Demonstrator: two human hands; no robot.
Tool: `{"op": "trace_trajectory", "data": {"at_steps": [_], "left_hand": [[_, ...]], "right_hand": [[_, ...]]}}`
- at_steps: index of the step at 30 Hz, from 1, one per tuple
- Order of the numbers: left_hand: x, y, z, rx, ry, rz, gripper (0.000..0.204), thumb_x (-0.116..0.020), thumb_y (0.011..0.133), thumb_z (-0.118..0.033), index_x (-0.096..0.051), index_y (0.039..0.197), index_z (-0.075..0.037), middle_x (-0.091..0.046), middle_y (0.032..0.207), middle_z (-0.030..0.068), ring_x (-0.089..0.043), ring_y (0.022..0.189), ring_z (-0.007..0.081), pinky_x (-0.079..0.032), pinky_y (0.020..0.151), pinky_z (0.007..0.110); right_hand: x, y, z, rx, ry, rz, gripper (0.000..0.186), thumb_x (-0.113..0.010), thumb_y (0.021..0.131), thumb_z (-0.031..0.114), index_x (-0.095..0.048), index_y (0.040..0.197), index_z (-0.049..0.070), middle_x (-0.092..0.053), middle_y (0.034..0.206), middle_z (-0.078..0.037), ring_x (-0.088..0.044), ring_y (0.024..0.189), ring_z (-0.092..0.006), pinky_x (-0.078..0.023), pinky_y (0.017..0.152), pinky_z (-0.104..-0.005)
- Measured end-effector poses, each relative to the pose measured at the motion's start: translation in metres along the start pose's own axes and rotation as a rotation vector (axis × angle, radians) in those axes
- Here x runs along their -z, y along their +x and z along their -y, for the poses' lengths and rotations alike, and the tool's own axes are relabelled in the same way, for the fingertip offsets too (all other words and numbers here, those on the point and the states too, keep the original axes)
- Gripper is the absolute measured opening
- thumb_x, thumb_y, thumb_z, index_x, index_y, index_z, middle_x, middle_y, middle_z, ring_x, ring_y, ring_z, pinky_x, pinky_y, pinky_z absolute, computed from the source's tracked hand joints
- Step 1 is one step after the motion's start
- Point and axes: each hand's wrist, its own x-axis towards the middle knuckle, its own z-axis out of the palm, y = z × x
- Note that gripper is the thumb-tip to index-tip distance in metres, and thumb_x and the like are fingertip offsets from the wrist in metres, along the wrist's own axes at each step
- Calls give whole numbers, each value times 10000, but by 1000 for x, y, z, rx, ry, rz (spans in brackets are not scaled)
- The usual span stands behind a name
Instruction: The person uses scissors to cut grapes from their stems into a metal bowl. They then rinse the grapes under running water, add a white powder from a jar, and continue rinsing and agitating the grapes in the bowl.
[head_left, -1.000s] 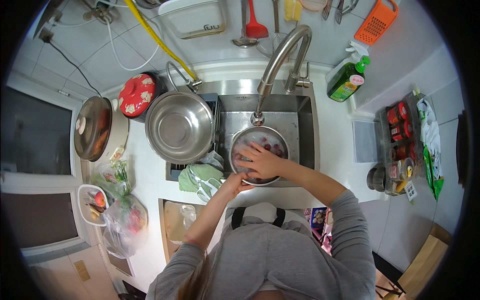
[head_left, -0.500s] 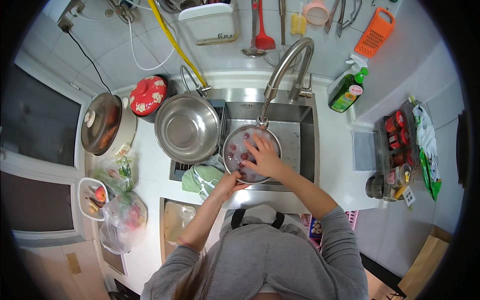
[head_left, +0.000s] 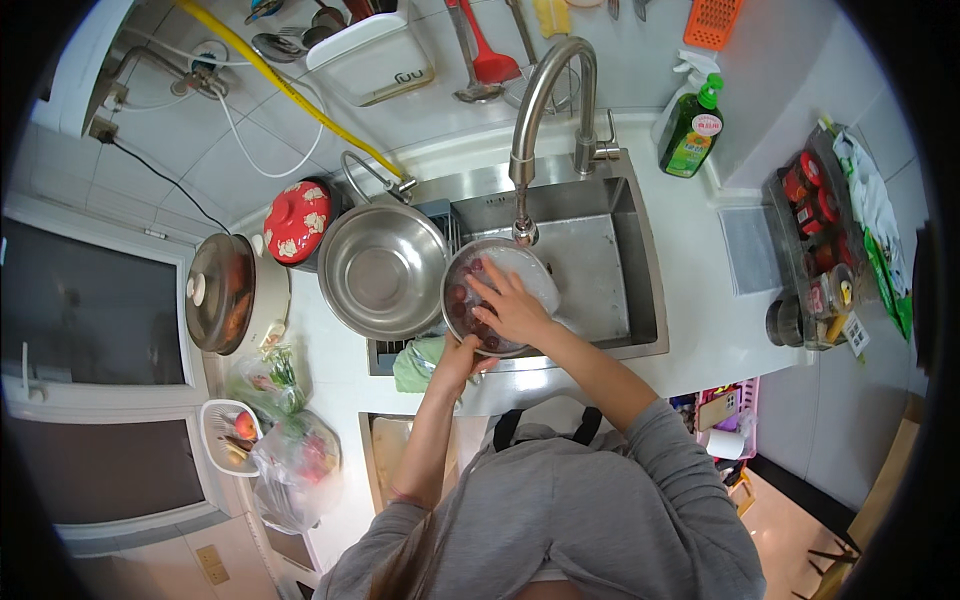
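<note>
My left hand [head_left: 457, 364] grips the near rim of a round metal bowl [head_left: 447, 284] at the left part of the sink. The bowl leans to the right. Round dark-red fruits, probably grapes, [head_left: 457, 293] lie in its left half, and cloudy, foamy water [head_left: 535, 279] reaches over its right rim into the sink [head_left: 608, 262]. Over the fruits my right hand [head_left: 515, 308] is spread, fingers apart and touching some of them. The tap's spout [head_left: 524, 232] hangs just above the bowl's far right rim; whether water runs from it I cannot tell.
A large metal basin [head_left: 380, 283] stands left of the bowl, with a green cloth [head_left: 418, 366] in front of it. Further left are a red-lidded pot [head_left: 297, 220], a glass-lidded cooker [head_left: 222, 290] and plastic bags [head_left: 298, 465]. A green soap bottle [head_left: 691, 132] stands right of the tap.
The bowl has tilted to the right, and its foamy water has shifted toward the right rim. My right hand stays spread over the fruits. The whole view has turned and shifted somewhat.
</note>
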Motion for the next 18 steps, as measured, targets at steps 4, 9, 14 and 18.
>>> {"op": "trace_trajectory", "data": {"at_steps": [4, 9, 14, 18], "left_hand": [[5, 0, -9, -8, 42, -41, 534, -428, 820, -41, -215, 1309, -16, -512, 1079, 176, -622, 806, 259, -583, 639, 313], [6, -5, -18, -98, 31, -59, 503, -424, 842, -49, -212, 1298, -28, -507, 1083, 174, -624, 791, 250, -582, 606, 303], [9, -11, -32, -179, 177, -50, 512, -431, 848, -65, -226, 1315, -25, -510, 1125, 173, -627, 860, 260, -585, 622, 316], [9, -12, -39, -237, 258, -85, 502, -442, 836, -51, -254, 1301, -29, -513, 1133, 174, -630, 862, 255, -587, 606, 317]], "right_hand": [[-10, 9, 3, 62, 0, -119, 520, -531, 868, 342, -399, 1351, 203, -216, 1458, -146, -371, 1170, -389, -427, 924, -431], [-2, 19, 15, 54, 59, -140, 516, -538, 867, 326, -402, 1349, 201, -234, 1447, -157, -342, 1204, -383, -417, 938, -432], [-12, 27, 17, 57, 75, -243, 523, -531, 871, 320, -387, 1356, 191, -232, 1448, -165, -302, 1248, -400, -375, 977, -453], [-18, 31, 21, 26, 99, -291, 528, -522, 874, 324, -382, 1356, 159, -231, 1447, -180, -294, 1256, -409, -318, 1020, -463]]}}
